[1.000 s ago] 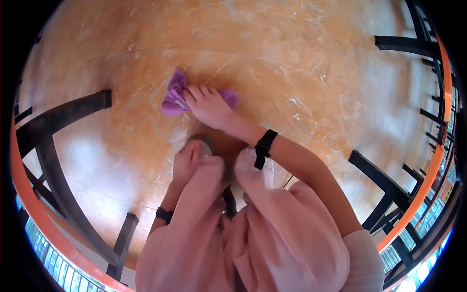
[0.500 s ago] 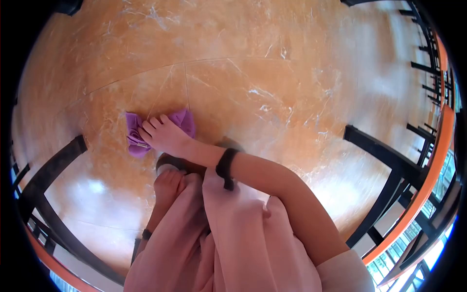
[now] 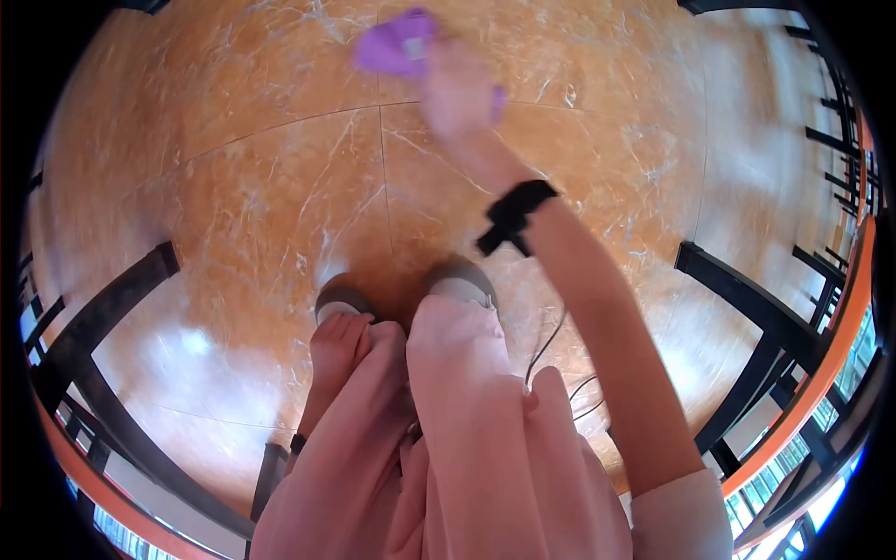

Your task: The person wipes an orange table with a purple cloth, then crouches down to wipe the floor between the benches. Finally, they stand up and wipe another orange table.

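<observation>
At the top of the view, my right hand [image 3: 457, 93] is smeared by motion, with a purple cloth [image 3: 397, 47] under and beside it. The cloth lies against the floor, a pale tag showing on it, and part of it is hidden by the hand. A black strap circles my right wrist. My left hand [image 3: 338, 347] rests on my left knee, its fingers curled together against the pink trouser leg [image 3: 369, 392]; nothing shows in them.
Brown marbled floor tiles [image 3: 280, 187] spread ahead of my shoes [image 3: 462, 275]. Black metal furniture legs stand at the left [image 3: 140, 275] and right [image 3: 737, 285], under orange-edged tops [image 3: 845, 336]. A thin cable [image 3: 551, 345] hangs beside my right knee.
My right hand has swept forward and to the right with the purple cloth, from near my feet to the top of the view. My left hand stays on the knee.
</observation>
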Demonstrator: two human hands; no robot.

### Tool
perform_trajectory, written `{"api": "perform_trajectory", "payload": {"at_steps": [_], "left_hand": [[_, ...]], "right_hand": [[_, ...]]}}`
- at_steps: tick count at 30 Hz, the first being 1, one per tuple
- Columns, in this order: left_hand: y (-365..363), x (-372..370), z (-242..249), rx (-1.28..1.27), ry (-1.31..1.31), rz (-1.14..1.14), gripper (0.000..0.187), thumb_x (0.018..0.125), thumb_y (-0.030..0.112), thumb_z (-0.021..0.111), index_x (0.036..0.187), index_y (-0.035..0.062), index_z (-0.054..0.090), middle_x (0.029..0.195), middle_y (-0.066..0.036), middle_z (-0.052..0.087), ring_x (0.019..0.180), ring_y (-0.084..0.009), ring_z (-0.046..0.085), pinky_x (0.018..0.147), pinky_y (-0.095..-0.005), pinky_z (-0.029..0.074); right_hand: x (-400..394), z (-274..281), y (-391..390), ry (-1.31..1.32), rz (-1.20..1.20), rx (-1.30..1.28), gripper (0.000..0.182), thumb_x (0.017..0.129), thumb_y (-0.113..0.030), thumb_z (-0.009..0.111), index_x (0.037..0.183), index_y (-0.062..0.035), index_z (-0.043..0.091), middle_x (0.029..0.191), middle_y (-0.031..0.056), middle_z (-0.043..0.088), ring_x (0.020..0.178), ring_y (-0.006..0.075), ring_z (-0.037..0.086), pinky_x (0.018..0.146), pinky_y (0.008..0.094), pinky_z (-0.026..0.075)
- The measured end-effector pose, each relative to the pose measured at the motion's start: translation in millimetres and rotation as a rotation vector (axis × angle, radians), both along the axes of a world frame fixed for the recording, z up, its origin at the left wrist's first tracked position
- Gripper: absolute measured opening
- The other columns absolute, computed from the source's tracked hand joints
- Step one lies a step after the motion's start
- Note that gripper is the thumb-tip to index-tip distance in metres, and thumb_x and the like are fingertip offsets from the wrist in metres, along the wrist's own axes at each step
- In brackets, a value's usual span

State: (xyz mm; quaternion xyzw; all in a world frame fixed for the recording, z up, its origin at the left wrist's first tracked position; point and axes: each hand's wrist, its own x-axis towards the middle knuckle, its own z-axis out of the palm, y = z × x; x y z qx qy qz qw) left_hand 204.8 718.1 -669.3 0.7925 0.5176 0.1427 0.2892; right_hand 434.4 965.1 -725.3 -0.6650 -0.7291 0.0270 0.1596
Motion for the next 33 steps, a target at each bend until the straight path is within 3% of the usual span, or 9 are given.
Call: {"api": "perform_trajectory", "payload": {"at_steps": [3, 5, 8, 12, 19, 22, 25, 28, 33], "left_hand": [[0.7, -1.1, 1.7, -0.031, -0.006, 0.01, 0.015, 0.067, 0.002, 0.058, 0.082, 0.0047, 0.06, 0.07, -0.009, 0.057, 0.065, -0.0245, 0.054, 0.057, -0.0335, 0.045], [-0.9, -3.0, 1.3, -0.032, -0.036, 0.033, 0.014, 0.067, 0.002, 0.058, 0.081, 0.0044, 0.06, 0.07, -0.009, 0.057, 0.065, -0.025, 0.055, 0.057, -0.034, 0.045], [-1.6, -2.7, 1.9, -0.034, -0.066, 0.063, 0.014, 0.067, 0.002, 0.058, 0.081, 0.004, 0.06, 0.07, -0.01, 0.057, 0.065, -0.026, 0.055, 0.058, -0.035, 0.045], [-0.1, -2.8, -0.2, -0.025, -0.066, 0.051, 0.014, 0.067, 0.001, 0.057, 0.08, 0.004, 0.06, 0.069, -0.01, 0.057, 0.064, -0.0266, 0.055, 0.057, -0.0351, 0.044], [1.7, -3.6, -2.2, -0.03, 0.004, -0.016, 0.011, 0.069, 0.003, 0.056, 0.079, 0.005, 0.059, 0.071, -0.009, 0.057, 0.065, -0.0255, 0.055, 0.056, -0.034, 0.044], [0.8, -2.3, -2.5, -0.031, 0.027, -0.041, 0.01, 0.07, 0.004, 0.056, 0.079, 0.0055, 0.06, 0.072, -0.008, 0.058, 0.066, -0.0252, 0.055, 0.057, -0.0339, 0.045], [1.1, -1.5, -3.5, -0.024, 0.019, -0.032, 0.01, 0.071, 0.004, 0.056, 0.08, 0.0061, 0.06, 0.073, -0.008, 0.058, 0.066, -0.025, 0.055, 0.059, -0.0338, 0.045], [-0.4, -2.0, -5.2, -0.025, 0.018, -0.022, 0.01, 0.071, 0.004, 0.055, 0.08, 0.0064, 0.06, 0.074, -0.008, 0.058, 0.067, -0.0251, 0.055, 0.059, -0.0336, 0.045], [-2.5, -2.0, -3.7, -0.025, 0.003, -0.003, 0.011, 0.071, 0.003, 0.055, 0.081, 0.0065, 0.06, 0.073, -0.008, 0.058, 0.066, -0.0256, 0.055, 0.059, -0.0338, 0.045]], "right_hand": [[87.7, -0.2, -29.9, -0.07, -0.098, 0.192, 0.035, 0.077, -0.015, 0.051, 0.11, -0.0066, 0.048, 0.094, 0.0143, 0.054, 0.089, 0.0329, 0.052, 0.075, 0.0447, 0.044], [150.3, 3.9, -59.9, 0.002, -0.33, -0.044, 0.041, 0.079, -0.022, 0.053, 0.116, -0.0082, 0.045, 0.106, 0.0148, 0.052, 0.097, 0.0345, 0.05, 0.077, 0.0454, 0.043], [220.6, -6.5, -125.1, -0.063, -0.799, -0.007, 0.055, 0.078, -0.034, 0.059, 0.119, -0.003, 0.041, 0.108, 0.0206, 0.049, 0.096, 0.0385, 0.05, 0.077, 0.0462, 0.042], [251.7, -11.0, -168.1, -0.145, -0.888, -0.006, 0.057, 0.077, -0.031, 0.06, 0.119, 0.0022, 0.039, 0.107, 0.0227, 0.047, 0.095, 0.041, 0.048, 0.077, 0.0467, 0.041], [128.3, 1.6, -138.0, 0.119, -0.322, 0.011, 0.033, 0.069, -0.004, 0.052, 0.101, 0.0022, 0.047, 0.093, 0.0197, 0.049, 0.084, 0.0356, 0.048, 0.071, 0.0445, 0.04], [39.9, 23.7, -113.5, 0.224, 0.033, 0.07, 0.035, 0.064, -0.008, 0.057, 0.096, 0.0002, 0.049, 0.085, 0.0168, 0.049, 0.083, 0.0323, 0.048, 0.068, 0.0432, 0.041], [-27.6, 32.4, -108.3, 0.247, 0.405, -0.193, 0.041, 0.07, -0.013, 0.053, 0.11, -0.0029, 0.048, 0.096, 0.013, 0.05, 0.089, 0.0279, 0.049, 0.076, 0.0406, 0.041], [-39.9, 19.8, -127.2, 0.207, 0.594, -0.033, 0.042, 0.072, -0.014, 0.051, 0.113, -0.0064, 0.048, 0.103, 0.0107, 0.05, 0.092, 0.0251, 0.05, 0.077, 0.0394, 0.041], [37.0, 16.5, -154.7, 0.079, 0.427, -0.135, 0.045, 0.071, -0.013, 0.053, 0.116, -0.0114, 0.047, 0.102, 0.0083, 0.051, 0.091, 0.0252, 0.051, 0.074, 0.0367, 0.042]]}}
